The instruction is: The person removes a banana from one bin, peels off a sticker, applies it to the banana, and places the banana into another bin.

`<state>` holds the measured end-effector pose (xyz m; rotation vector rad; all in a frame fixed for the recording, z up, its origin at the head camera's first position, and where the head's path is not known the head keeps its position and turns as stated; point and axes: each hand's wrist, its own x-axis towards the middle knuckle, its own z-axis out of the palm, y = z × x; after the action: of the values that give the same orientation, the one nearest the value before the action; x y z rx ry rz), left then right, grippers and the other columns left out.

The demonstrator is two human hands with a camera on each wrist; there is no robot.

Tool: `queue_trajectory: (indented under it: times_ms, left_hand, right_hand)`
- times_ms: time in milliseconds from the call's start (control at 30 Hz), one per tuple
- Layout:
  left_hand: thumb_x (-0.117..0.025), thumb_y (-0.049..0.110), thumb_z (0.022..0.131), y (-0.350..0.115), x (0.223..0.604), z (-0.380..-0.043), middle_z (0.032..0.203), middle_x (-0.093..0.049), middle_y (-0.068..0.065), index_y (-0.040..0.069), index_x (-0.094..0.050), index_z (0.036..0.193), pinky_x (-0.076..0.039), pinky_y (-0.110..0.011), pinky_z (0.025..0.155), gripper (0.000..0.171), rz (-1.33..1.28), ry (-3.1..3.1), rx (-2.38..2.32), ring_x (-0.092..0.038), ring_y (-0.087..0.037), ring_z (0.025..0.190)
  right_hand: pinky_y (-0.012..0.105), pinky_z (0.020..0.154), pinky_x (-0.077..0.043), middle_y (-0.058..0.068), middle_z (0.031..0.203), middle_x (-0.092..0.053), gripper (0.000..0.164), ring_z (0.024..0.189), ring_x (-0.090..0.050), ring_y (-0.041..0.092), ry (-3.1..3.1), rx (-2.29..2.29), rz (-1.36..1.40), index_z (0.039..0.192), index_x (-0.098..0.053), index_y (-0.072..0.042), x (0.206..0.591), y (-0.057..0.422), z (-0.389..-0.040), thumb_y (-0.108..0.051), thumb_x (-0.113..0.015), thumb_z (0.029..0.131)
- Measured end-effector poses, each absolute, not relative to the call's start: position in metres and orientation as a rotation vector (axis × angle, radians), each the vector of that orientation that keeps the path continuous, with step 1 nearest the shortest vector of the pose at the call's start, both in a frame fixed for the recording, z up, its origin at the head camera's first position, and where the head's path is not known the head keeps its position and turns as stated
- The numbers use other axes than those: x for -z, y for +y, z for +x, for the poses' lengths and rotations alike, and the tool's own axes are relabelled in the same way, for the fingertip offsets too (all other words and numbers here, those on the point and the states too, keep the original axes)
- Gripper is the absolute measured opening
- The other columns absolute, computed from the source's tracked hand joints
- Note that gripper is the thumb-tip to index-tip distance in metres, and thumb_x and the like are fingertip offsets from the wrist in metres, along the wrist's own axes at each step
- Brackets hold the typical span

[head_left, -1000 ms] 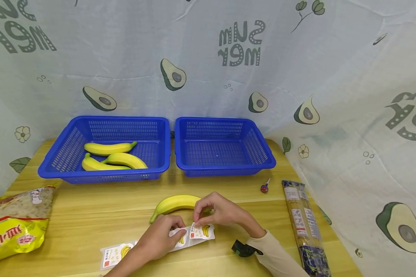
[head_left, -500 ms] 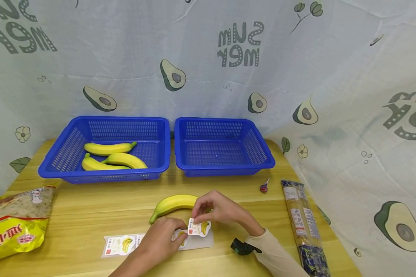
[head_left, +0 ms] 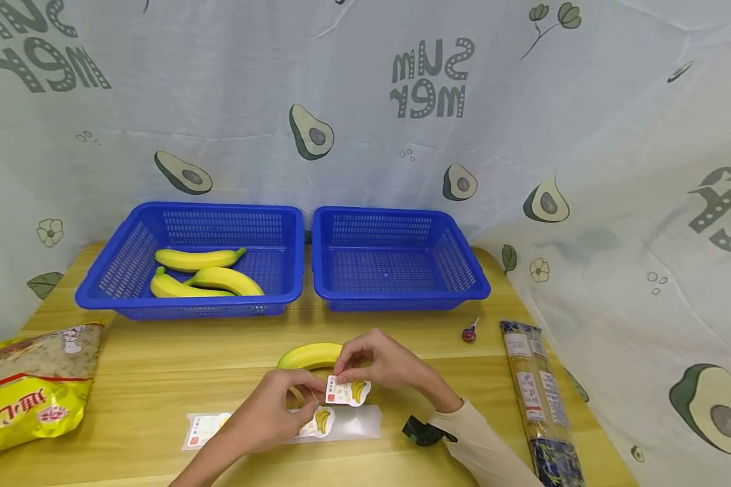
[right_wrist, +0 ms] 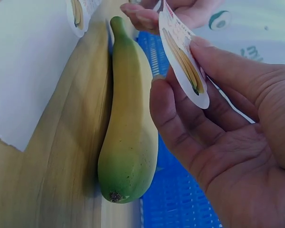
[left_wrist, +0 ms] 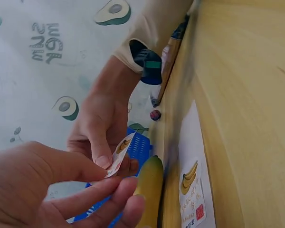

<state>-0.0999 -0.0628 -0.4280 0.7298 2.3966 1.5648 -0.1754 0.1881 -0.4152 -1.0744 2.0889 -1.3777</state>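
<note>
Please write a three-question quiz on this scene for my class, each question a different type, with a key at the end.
1. Count: how many bananas lie in the left blue basket?
2. True or false: the lollipop lies inside the right blue basket.
3. Choose one: the right hand is pinching
A) the lollipop
B) a sticker
C) one of the bananas

Key:
1. Three.
2. False; it lies on the table, outside the basket.
3. B.
</note>
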Motion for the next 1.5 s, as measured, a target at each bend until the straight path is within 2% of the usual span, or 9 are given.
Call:
queue_trajectory:
  times_ms: [200,467,833,1167,1333,1500]
  left_hand:
    - [-0.080,0.018,0.099,-0.058,0.431,-0.107,0.084,-0.076,0.003,0.011,-0.082,0.095,-0.056,-0.024,0.067,0.008,0.539,2.426,-1.770,-0.067,-0.007,0.076]
    - [-0.075,0.001,0.092,-0.053,0.431,-0.115,0.074,-0.069,0.003,0.009,-0.078,0.083,-0.053,-0.023,0.062,0.012,0.379,2.475,-1.808,-0.061,-0.010,0.067]
    - [-0.074,0.005,0.097,-0.058,0.429,-0.120,0.075,-0.070,0.000,0.005,-0.080,0.090,-0.053,-0.022,0.063,0.010,0.378,2.428,-1.882,-0.060,-0.009,0.065]
    - [-0.075,-0.001,0.093,-0.056,0.427,-0.126,0.073,-0.070,0.004,0.010,-0.080,0.083,-0.054,-0.023,0.070,0.015,0.297,2.527,-1.836,-0.063,-0.010,0.067]
    - [-0.077,0.000,0.092,-0.059,0.428,-0.130,0.073,-0.071,0.004,0.010,-0.080,0.083,-0.054,-0.023,0.068,0.014,0.267,2.591,-1.831,-0.063,-0.010,0.068]
    - [-0.077,0.001,0.092,-0.060,0.430,-0.137,0.072,-0.070,0.005,0.010,-0.080,0.082,-0.051,-0.022,0.066,0.014,0.277,2.661,-1.762,-0.061,-0.009,0.068]
  right_hand:
    - [0.033,0.075,-0.066,0.015,0.092,-0.078,0.004,0.079,-0.069,0.008,2.075,1.400,-1.113,0.097,-0.077,0.007,0.417,0.184,-0.180,0.003,-0.078,0.097]
    - [0.032,0.077,-0.066,0.015,0.094,-0.078,0.004,0.081,-0.069,0.009,2.100,1.432,-1.135,0.099,-0.077,0.007,0.417,0.180,-0.186,0.004,-0.077,0.097]
    - [0.027,0.072,-0.063,0.008,0.095,-0.079,0.005,0.078,-0.068,0.007,2.186,1.428,-1.137,0.100,-0.080,0.001,0.415,0.169,-0.188,0.003,-0.079,0.095]
    - [0.031,0.077,-0.065,0.011,0.096,-0.079,0.007,0.083,-0.071,0.007,2.250,1.456,-1.085,0.101,-0.080,0.002,0.417,0.171,-0.192,0.004,-0.080,0.094]
    - [0.030,0.076,-0.065,0.012,0.095,-0.079,0.008,0.084,-0.071,0.009,2.288,1.510,-1.069,0.099,-0.080,0.003,0.420,0.176,-0.194,0.007,-0.080,0.093]
    - [0.029,0.072,-0.064,0.007,0.093,-0.078,0.008,0.081,-0.070,0.010,2.368,1.523,-1.060,0.098,-0.082,0.002,0.421,0.177,-0.195,0.007,-0.081,0.092]
